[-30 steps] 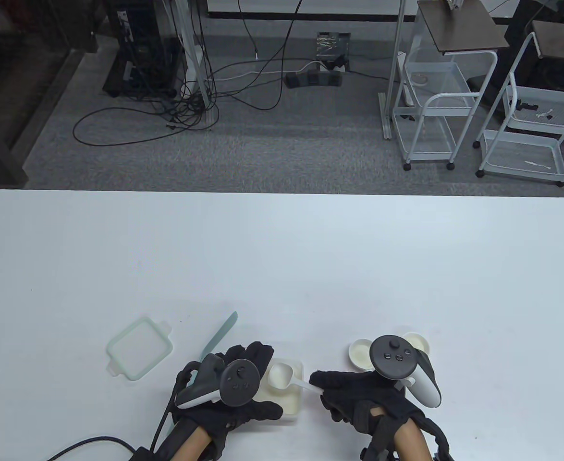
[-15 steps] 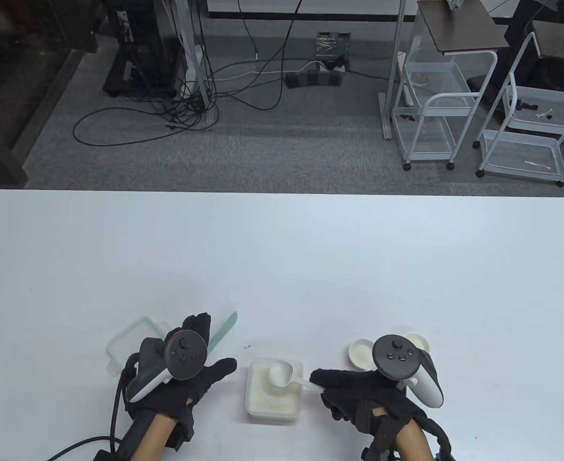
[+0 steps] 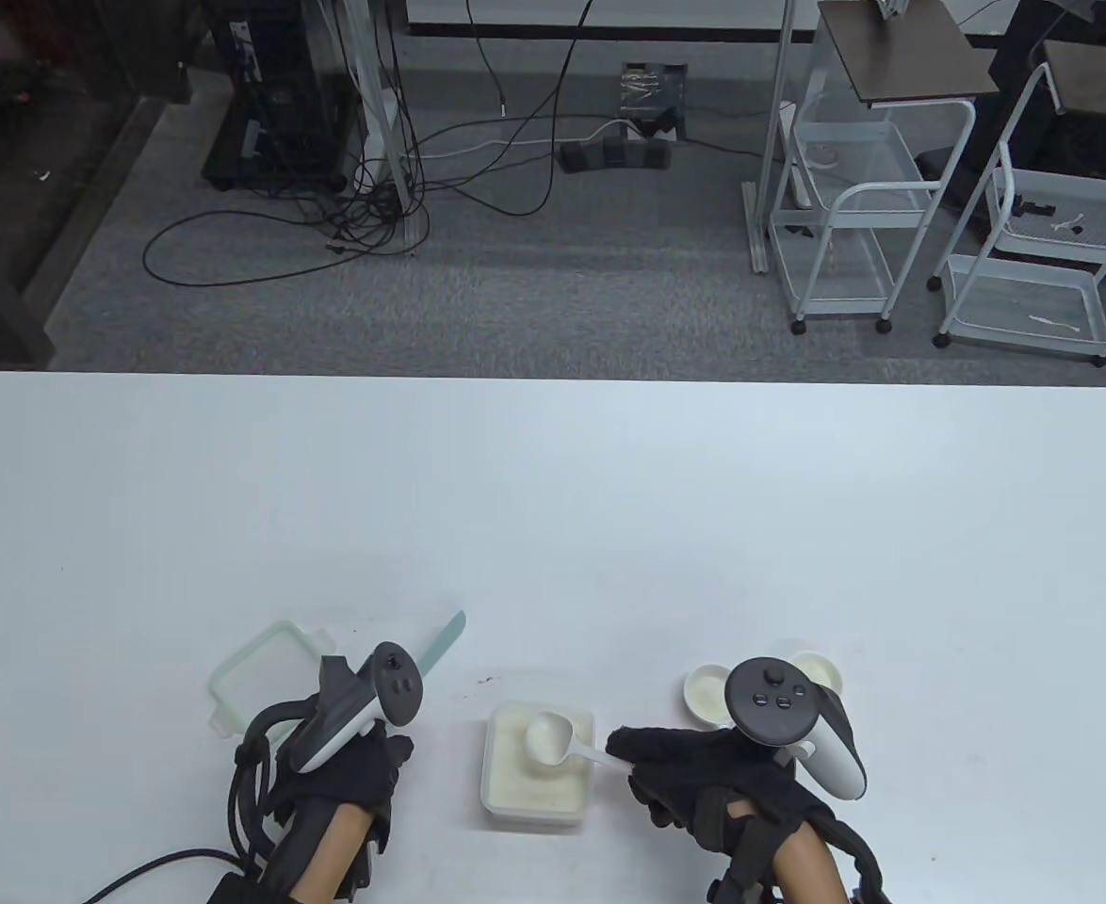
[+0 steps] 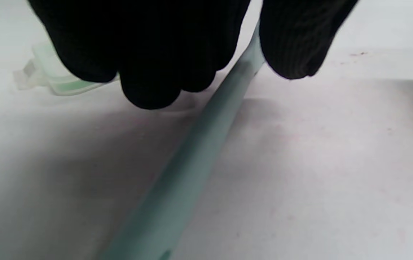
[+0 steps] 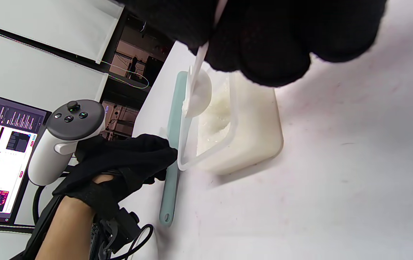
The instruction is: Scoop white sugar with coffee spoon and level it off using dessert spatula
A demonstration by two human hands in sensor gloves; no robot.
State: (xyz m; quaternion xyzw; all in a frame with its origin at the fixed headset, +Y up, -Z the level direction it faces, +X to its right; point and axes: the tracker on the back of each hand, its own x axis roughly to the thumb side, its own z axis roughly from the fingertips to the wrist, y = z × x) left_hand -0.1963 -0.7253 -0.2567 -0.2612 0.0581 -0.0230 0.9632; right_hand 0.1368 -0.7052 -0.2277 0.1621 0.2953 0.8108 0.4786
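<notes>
My right hand (image 3: 666, 758) pinches the handle of a white coffee spoon (image 3: 550, 737); its bowl is heaped with sugar and sits above the square sugar container (image 3: 515, 800). The right wrist view shows the spoon (image 5: 197, 94) over that container (image 5: 253, 141). A pale green dessert spatula (image 3: 444, 642) lies flat on the table left of the container. My left hand (image 3: 350, 763) is lowered over its handle. In the left wrist view my left hand (image 4: 224, 90) straddles the spatula (image 4: 199, 151), thumb at its right edge, fingers just off its left.
The container's clear green-rimmed lid (image 3: 266, 673) lies left of the spatula, also in the left wrist view (image 4: 58, 81). Two small white bowls (image 3: 707, 692) stand behind my right hand. A black cable (image 3: 167, 864) trails from my left wrist along the table's front edge.
My left hand left the sugar container, swung left, and has come down over the spatula handle. My right hand and the loaded spoon have stayed put.
</notes>
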